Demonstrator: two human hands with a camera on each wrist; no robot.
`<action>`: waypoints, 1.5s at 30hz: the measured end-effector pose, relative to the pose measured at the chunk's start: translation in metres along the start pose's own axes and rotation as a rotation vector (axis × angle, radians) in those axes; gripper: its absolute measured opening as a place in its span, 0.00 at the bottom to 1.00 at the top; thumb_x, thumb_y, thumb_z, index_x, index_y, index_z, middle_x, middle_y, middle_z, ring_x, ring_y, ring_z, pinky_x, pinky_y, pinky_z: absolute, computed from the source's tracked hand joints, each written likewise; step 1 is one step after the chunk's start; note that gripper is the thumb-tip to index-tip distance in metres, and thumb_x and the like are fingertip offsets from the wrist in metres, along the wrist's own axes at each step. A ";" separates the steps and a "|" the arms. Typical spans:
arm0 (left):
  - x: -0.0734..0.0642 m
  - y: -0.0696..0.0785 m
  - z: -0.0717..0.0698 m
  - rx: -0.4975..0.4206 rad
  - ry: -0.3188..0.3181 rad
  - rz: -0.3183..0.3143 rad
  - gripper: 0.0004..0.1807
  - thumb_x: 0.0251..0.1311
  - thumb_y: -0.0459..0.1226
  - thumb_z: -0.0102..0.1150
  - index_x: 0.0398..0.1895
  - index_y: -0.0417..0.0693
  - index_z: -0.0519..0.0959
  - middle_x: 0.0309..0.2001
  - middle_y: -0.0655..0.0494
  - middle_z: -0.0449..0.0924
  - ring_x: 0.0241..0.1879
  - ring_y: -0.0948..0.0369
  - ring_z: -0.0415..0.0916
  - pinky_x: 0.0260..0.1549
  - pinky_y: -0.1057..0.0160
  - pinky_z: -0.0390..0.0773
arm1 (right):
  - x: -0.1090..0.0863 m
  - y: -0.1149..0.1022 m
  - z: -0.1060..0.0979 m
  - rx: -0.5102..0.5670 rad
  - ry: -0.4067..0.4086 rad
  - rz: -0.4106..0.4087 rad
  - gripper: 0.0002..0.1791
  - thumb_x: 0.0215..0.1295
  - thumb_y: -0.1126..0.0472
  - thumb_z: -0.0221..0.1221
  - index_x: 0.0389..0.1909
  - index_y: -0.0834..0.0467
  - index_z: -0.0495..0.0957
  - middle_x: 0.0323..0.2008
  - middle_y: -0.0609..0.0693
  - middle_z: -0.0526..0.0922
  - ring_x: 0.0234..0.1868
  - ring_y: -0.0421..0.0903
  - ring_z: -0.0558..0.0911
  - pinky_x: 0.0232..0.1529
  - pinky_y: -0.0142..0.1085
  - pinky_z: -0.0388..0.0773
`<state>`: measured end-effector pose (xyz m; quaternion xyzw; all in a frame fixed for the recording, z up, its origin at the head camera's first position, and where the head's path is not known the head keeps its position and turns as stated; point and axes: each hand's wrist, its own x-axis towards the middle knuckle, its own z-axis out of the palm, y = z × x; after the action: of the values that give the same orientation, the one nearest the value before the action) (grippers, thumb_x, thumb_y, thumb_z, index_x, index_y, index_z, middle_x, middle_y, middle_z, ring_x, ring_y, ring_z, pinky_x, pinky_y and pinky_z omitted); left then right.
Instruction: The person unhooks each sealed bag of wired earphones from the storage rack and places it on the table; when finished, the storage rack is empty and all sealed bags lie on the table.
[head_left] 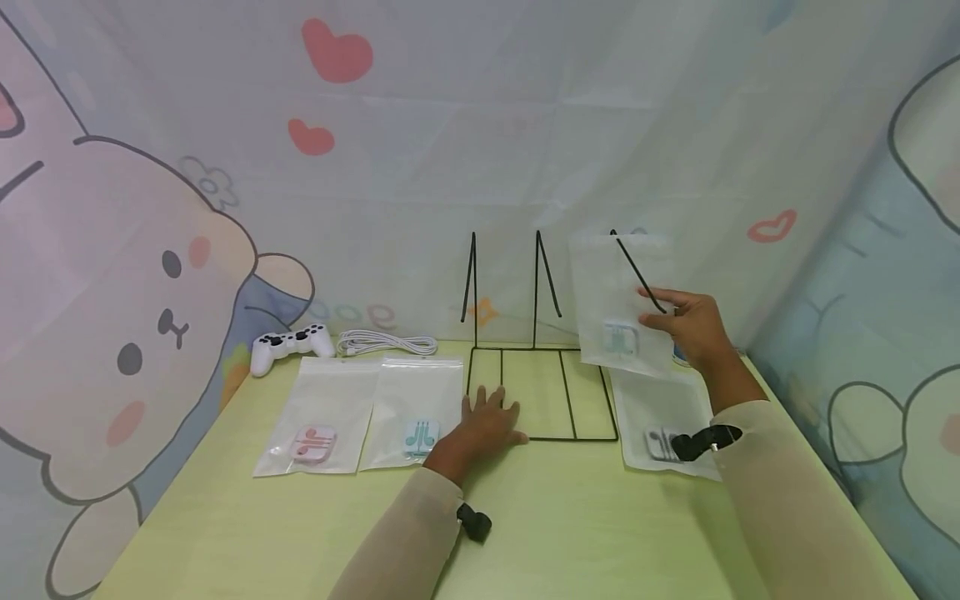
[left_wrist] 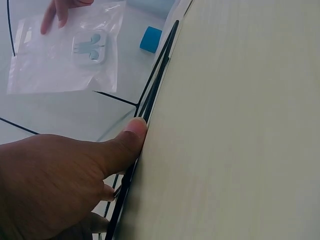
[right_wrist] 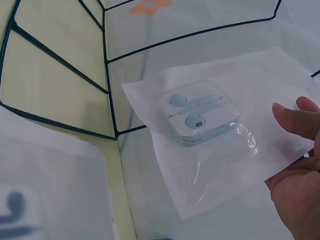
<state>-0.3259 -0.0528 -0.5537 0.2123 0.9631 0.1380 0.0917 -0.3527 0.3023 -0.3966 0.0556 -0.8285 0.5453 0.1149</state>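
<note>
My right hand (head_left: 693,329) pinches the side of a white zip bag (head_left: 592,275) holding a clear case of pale blue earphones (right_wrist: 197,112). This zip bag is upright at the right prong of a black wire display rack (head_left: 573,400), the slanting prong (head_left: 633,267) passing in front of it. Spread fingers of my left hand (head_left: 483,429) rest on the rack's base at its front left corner. In the left wrist view, the left thumb (left_wrist: 132,132) presses the front wire. Under the raised bag, another zip bag with earphones (head_left: 630,425) lies flat, partly covered by the right wrist's camera.
Left of the rack lie two more zip bags, one with pink earphones (head_left: 313,443) and one with teal earphones (head_left: 422,437). Behind them are a white game controller (head_left: 291,343) and a coiled white cable (head_left: 386,342). A blue item (left_wrist: 150,39) stands behind the rack's right side. A printed curtain (head_left: 450,150) backs the table.
</note>
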 end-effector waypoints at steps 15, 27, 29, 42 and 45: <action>-0.003 0.002 -0.002 -0.026 0.009 0.009 0.40 0.76 0.59 0.60 0.83 0.50 0.69 0.88 0.38 0.53 0.87 0.29 0.42 0.82 0.23 0.45 | -0.013 -0.011 -0.022 -0.123 -0.008 -0.061 0.27 0.68 0.62 0.76 0.67 0.58 0.84 0.12 0.37 0.65 0.14 0.39 0.58 0.17 0.36 0.64; -0.002 0.003 -0.001 0.000 -0.001 0.000 0.41 0.77 0.59 0.59 0.84 0.50 0.68 0.88 0.38 0.53 0.87 0.29 0.42 0.82 0.23 0.46 | -0.023 -0.011 -0.032 -0.187 -0.019 -0.035 0.25 0.71 0.57 0.74 0.67 0.51 0.86 0.35 0.32 0.83 0.34 0.33 0.69 0.34 0.27 0.71; -0.002 0.003 -0.002 0.004 0.001 0.002 0.40 0.77 0.59 0.59 0.84 0.50 0.68 0.88 0.38 0.53 0.87 0.29 0.42 0.82 0.23 0.47 | -0.025 -0.010 -0.033 -0.194 -0.016 -0.037 0.24 0.71 0.55 0.75 0.66 0.49 0.86 0.38 0.25 0.83 0.39 0.32 0.71 0.38 0.26 0.71; -0.005 0.003 -0.006 -0.026 0.001 0.013 0.40 0.77 0.59 0.59 0.84 0.49 0.68 0.88 0.37 0.53 0.87 0.29 0.42 0.82 0.23 0.45 | -0.046 -0.011 -0.038 -0.185 -0.012 -0.107 0.23 0.71 0.59 0.73 0.65 0.52 0.87 0.27 0.31 0.73 0.21 0.41 0.53 0.25 0.37 0.64; -0.008 0.005 -0.010 -0.016 -0.006 0.012 0.39 0.78 0.58 0.59 0.84 0.49 0.68 0.88 0.37 0.54 0.87 0.29 0.43 0.82 0.24 0.47 | -0.050 -0.013 -0.040 -0.193 -0.015 -0.105 0.23 0.71 0.59 0.73 0.65 0.53 0.86 0.27 0.33 0.74 0.22 0.41 0.54 0.26 0.38 0.64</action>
<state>-0.3190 -0.0539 -0.5417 0.2179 0.9603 0.1458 0.0954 -0.2962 0.3321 -0.3829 0.0914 -0.8740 0.4557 0.1420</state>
